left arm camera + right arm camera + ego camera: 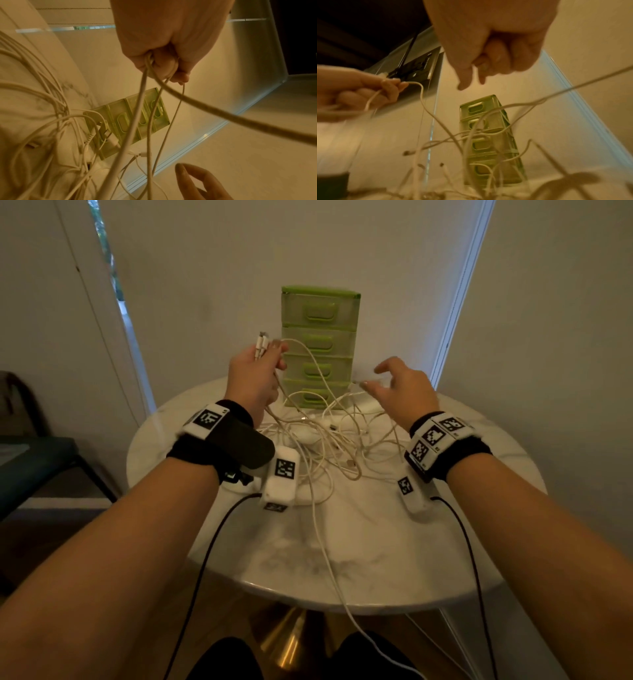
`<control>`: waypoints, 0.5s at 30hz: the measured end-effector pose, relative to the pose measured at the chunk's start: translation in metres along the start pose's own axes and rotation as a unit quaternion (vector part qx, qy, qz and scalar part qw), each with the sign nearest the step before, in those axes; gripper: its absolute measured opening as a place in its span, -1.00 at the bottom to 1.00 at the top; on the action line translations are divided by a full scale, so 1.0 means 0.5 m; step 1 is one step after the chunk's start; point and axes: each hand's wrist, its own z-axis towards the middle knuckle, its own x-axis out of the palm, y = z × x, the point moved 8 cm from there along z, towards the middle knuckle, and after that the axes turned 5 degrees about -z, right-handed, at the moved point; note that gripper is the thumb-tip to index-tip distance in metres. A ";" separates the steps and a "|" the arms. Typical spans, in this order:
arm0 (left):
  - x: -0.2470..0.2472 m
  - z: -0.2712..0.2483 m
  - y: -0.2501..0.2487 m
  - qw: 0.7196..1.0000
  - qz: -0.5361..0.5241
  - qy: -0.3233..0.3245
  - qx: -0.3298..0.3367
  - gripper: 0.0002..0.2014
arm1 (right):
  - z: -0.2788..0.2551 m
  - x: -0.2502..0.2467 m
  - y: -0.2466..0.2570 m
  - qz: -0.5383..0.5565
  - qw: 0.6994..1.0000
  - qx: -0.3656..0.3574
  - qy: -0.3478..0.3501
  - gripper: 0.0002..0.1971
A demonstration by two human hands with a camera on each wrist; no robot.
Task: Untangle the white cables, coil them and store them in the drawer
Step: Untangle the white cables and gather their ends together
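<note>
Above the round marble tabletop (pixel 462 559), the left hand (pixel 251 371) grips several white cables (pixel 329 440) near their plugs; the right hand (pixel 404 385) hovers slack-fingered, empty. Best to lift slowly, freeing one strand. One cable overhangs the near edge; the green plastic drawer tower (pixel 320 337) crowds the back.

I see white cables (pixel 329 440) in pile, some look cream. Drawer box (pixel 320 347) is light green, see-through sides, brighter green handles. Table (pixel 394 559) is white with grey marble swirls, gold foot under it. My wrist bands (pixel 209 440) are black, with white tags showing black square patterns. Wall pale grey
</note>
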 end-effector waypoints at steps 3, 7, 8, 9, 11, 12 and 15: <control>0.008 0.001 -0.014 1.000 -0.025 0.010 0.009 -0.83 | -0.020 0.066 0.042 0.101 0.982 -0.055 0.149 -0.68; -0.012 0.014 -0.028 0.998 -0.047 -0.020 0.028 -0.82 | -0.046 0.135 0.014 -0.001 0.959 -0.030 0.283 -0.86; -0.023 0.017 -0.030 0.998 -0.048 -0.031 0.031 -0.82 | -0.047 0.138 -0.002 -0.059 0.956 -0.024 0.288 -0.90; -0.035 0.020 -0.030 0.997 -0.049 -0.041 0.034 -0.81 | -0.046 0.137 -0.018 -0.108 0.952 -0.017 0.287 -0.89; -0.056 0.025 -0.031 0.996 -0.056 -0.059 0.045 -0.81 | -0.039 0.127 -0.047 -0.140 0.951 0.009 0.276 -0.89; -0.062 0.028 -0.032 0.995 -0.055 -0.067 0.049 -0.81 | -0.035 0.121 -0.056 -0.135 0.954 0.019 0.267 -0.86; -0.070 0.031 -0.036 0.993 0.012 -0.098 0.067 -0.84 | -0.023 0.111 -0.067 -0.096 0.968 0.030 0.228 -0.83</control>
